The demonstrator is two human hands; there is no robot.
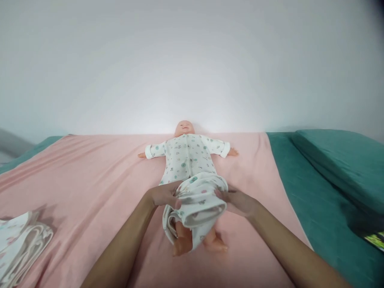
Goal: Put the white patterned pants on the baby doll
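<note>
Watching from my end, nearest ground first: two bare forearms [124,240] come in from the bottom, slanting inward over a pink sheet [96,176]. Near left corner, cut off by my frame: folded printed cloth [22,244] in several layers, well apart from the hands. On the right edge, a dark object with a yellow-green patch [377,241]; too little shows for me to name it.

Mid-near, the doll's feet [183,245] point toward me, poking out bare below bunched cloth [199,200], white with small prints. My left hand [165,195] pinches its left side, thumb in front, other fingers mostly hidden. My right hand [238,201] grips the opposite side, fingertips curled on the front. The bunch hangs between them over the doll's legs; I cannot tell whether it joins the garment above.

Beyond, the doll [185,127] lies on its back at mid-view, long axis running near to far, head away from me. Its patterned outfit [180,158] covers the torso, front seam along the middle; both arms stretch sideways, small hands clear of the cuffs.

Right of the sheet, green fabric [303,192] with a raised, cushion-like mass; more green at far left. Behind the doll's head, a pale wall [186,60].
</note>
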